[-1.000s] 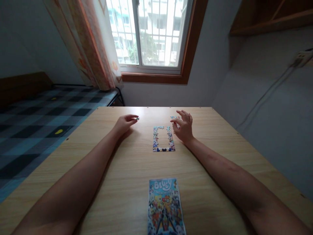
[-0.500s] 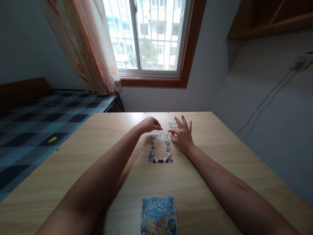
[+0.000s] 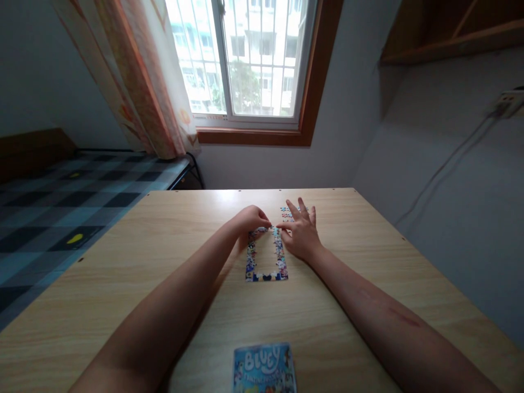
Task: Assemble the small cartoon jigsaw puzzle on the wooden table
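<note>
A jigsaw puzzle border (image 3: 250, 256) lies on the table as an upright rectangle with an open middle. At its far edge, my left hand (image 3: 251, 219) pinches a small puzzle piece (image 3: 271, 226) between thumb and fingertips, right by the gap near the far right corner. My right hand (image 3: 303, 234) rests beside that corner with its fingers spread, the index fingertip and thumb at the border's right side and nothing seen in its grasp. Behind it lie rows of loose puzzle pieces (image 3: 284, 209), partly hidden by its fingers.
A blue puzzle box (image 3: 264, 367) marked "Bluey" lies at the near edge of view on the wooden table (image 3: 335, 333). Left of the table stands a bed (image 3: 36, 224) with a checked cover. A window (image 3: 262, 65) and curtain (image 3: 143, 82) are behind.
My left hand has brought the puzzle piece down and nearer, to the border's far edge. My right index fingertip has come in close to the same corner. The view has shifted slightly.
</note>
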`<state>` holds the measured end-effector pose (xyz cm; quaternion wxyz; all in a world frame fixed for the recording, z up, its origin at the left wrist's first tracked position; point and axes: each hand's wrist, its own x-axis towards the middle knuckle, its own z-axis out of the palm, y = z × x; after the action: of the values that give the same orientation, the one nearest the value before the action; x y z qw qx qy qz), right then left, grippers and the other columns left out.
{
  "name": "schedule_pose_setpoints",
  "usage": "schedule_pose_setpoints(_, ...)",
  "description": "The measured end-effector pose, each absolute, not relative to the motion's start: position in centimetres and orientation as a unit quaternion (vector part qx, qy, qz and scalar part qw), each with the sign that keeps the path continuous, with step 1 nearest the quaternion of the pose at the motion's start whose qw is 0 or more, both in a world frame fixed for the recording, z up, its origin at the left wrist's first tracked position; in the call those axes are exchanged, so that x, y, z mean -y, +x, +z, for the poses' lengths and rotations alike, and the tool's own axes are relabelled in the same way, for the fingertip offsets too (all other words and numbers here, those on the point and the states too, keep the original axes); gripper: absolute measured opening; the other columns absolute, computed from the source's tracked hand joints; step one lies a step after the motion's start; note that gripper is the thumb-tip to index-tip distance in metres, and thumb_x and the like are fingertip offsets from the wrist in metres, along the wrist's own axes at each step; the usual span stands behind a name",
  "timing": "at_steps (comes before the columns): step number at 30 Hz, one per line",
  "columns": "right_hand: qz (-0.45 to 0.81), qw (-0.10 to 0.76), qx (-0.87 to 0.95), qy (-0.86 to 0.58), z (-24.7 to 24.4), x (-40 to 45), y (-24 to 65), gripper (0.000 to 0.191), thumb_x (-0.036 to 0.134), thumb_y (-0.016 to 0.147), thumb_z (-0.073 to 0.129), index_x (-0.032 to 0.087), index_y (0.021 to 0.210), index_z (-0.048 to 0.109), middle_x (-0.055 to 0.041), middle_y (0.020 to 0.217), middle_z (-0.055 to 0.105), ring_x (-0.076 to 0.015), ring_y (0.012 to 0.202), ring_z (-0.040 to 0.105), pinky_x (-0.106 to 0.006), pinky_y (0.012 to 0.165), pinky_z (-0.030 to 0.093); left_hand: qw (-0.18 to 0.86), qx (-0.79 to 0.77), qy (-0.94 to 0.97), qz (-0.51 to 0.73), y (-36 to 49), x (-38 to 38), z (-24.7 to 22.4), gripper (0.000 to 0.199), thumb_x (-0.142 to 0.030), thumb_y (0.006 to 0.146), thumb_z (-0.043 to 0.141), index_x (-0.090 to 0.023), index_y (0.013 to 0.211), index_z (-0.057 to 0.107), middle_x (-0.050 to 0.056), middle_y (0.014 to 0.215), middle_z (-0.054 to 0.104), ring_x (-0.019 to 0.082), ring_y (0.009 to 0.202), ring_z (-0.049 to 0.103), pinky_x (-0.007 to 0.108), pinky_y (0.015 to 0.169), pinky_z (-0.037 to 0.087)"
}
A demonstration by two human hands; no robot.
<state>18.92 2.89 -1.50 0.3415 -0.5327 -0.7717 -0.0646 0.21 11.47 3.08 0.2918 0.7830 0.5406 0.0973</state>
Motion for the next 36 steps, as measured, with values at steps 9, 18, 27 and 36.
schedule_pose_setpoints(9,-0.043,0.304,0.780,-0.545,-1.0,-2.5,18.8,0.017,0.019,0.084,0.068,0.028,0.090,0.081,-0.0018,0.163,0.036,-0.0358,0.156,0.013,-0.073,0.119,0.004,0.257,-0.553,0.789,0.075,0.5,-11.2,2.9,0.028,-0.040,0.071,0.074,-0.021,0.089,0.084,0.004,0.080,0.078,0.019,0.076,0.065,0.027,0.067,0.044)
schedule_pose_setpoints(18,-0.030,0.296,0.787,-0.541,-1.0,-2.7,18.8,0.019,0.018,0.083,0.068,0.029,0.090,0.082,-0.0018,0.163,0.036,-0.0357,0.156,0.013,-0.073,0.120,0.002,0.237,-0.567,0.784,0.090,0.5,-11.3,2.4,0.025,-0.038,0.072,0.073,-0.023,0.090,0.083,0.002,0.083,0.078,0.017,0.075,0.065,0.024,0.064,0.043)
schedule_pose_setpoints(27,-0.031,0.293,0.789,-0.540,-1.0,-2.7,18.8,0.019,0.018,0.083,0.068,0.029,0.091,0.082,-0.0032,0.162,0.038,-0.0359,0.156,0.014,-0.073,0.120,0.004,0.264,-0.534,0.799,0.083,-0.3,-11.7,2.7,0.030,-0.036,0.074,0.069,-0.016,0.091,0.082,0.006,0.080,0.077,0.018,0.073,0.063,0.027,0.066,0.042)
schedule_pose_setpoints(36,-0.041,0.299,0.796,-0.525,-0.9,-2.4,18.6,0.027,0.018,0.086,0.066,0.032,0.104,0.080,-0.0024,0.164,0.034,-0.0337,0.156,0.015,-0.069,0.122,0.010,0.313,-0.483,0.814,0.079,-1.7,-13.0,2.1,0.032,-0.036,0.070,0.070,-0.017,0.092,0.083,0.005,0.088,0.079,0.018,0.077,0.064,0.027,0.071,0.044)
